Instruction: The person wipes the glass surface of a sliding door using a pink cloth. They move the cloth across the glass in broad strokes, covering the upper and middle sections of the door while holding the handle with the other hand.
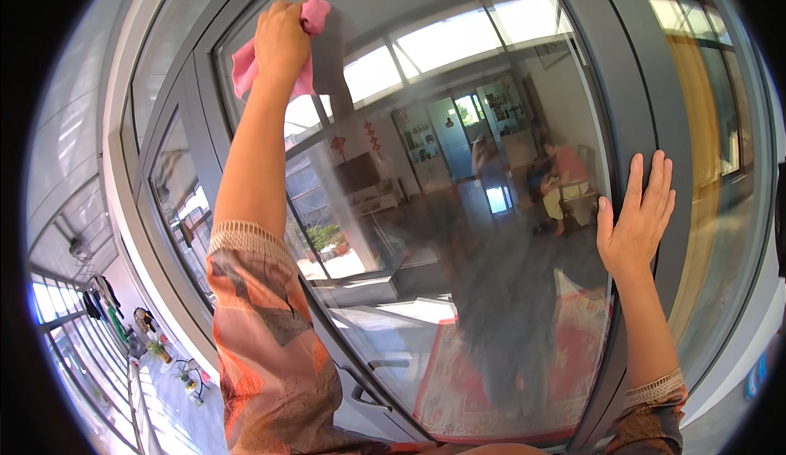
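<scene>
A large glass pane (430,166) in a grey metal frame (626,87) fills the middle of the view. High at its upper left corner, my left hand (282,41) grips a pink cloth (244,69) and presses it to the glass; part of the cloth bunches out beside the fingers. My right hand (642,215) rests flat on the frame at the pane's right edge, fingers spread, holding nothing. Hazy smears show on the lower middle of the glass. A door handle (368,398) sits low on the frame, below my left sleeve.
Through or reflected in the glass are a seated person (564,172), a red patterned rug (522,387) and a television (358,172). A yellow curtain (706,148) hangs at the right. Potted plants (158,350) and hanging clothes (104,301) are at the far lower left.
</scene>
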`<act>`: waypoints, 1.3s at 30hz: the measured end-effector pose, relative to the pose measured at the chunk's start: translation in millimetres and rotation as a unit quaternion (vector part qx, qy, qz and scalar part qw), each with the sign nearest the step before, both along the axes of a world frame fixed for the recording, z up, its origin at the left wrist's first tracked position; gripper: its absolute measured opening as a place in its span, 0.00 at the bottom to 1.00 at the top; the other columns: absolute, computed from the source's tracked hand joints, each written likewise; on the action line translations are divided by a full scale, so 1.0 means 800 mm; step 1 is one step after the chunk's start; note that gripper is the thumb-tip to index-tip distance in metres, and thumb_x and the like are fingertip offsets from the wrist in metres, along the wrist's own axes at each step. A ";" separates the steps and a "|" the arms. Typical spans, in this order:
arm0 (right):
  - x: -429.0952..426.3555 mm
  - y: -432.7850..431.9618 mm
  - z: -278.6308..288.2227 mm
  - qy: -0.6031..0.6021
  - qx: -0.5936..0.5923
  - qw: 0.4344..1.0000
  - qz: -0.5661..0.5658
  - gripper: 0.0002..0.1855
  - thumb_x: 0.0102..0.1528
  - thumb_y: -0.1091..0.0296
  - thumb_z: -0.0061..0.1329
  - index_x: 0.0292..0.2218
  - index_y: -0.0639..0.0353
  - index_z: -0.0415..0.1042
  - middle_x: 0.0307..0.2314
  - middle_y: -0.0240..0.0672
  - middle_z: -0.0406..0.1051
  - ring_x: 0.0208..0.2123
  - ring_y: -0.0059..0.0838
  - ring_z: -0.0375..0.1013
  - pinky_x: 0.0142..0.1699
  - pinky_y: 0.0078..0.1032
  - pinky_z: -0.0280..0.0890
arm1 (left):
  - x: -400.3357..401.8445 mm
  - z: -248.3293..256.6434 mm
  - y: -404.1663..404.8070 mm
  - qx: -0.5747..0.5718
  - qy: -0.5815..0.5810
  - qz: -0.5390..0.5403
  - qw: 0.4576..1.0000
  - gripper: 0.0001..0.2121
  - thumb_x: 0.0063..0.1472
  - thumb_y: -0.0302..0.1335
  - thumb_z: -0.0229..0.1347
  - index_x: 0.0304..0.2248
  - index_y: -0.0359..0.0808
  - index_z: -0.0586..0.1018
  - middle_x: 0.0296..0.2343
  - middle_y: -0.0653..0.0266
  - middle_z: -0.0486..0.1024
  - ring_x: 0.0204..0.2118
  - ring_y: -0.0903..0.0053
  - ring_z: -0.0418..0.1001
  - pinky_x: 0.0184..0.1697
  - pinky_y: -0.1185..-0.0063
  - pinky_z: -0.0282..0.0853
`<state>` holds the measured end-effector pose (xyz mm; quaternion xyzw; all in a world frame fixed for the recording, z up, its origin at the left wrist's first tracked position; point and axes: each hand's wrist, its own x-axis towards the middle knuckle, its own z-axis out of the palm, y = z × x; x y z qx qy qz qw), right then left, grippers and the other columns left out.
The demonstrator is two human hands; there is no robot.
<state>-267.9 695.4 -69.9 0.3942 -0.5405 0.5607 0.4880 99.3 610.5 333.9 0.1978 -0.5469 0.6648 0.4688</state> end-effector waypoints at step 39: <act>-0.005 0.002 -0.002 0.004 -0.002 0.999 0.036 0.42 0.52 0.60 0.53 0.64 0.57 0.52 0.64 0.55 0.46 0.66 0.58 0.45 0.62 0.61 0.45 | -0.055 0.032 0.008 -0.011 0.009 0.052 0.999 0.10 0.54 0.22 0.52 0.36 0.38 0.80 0.35 0.61 0.75 0.42 0.60 0.72 0.44 0.67 0.70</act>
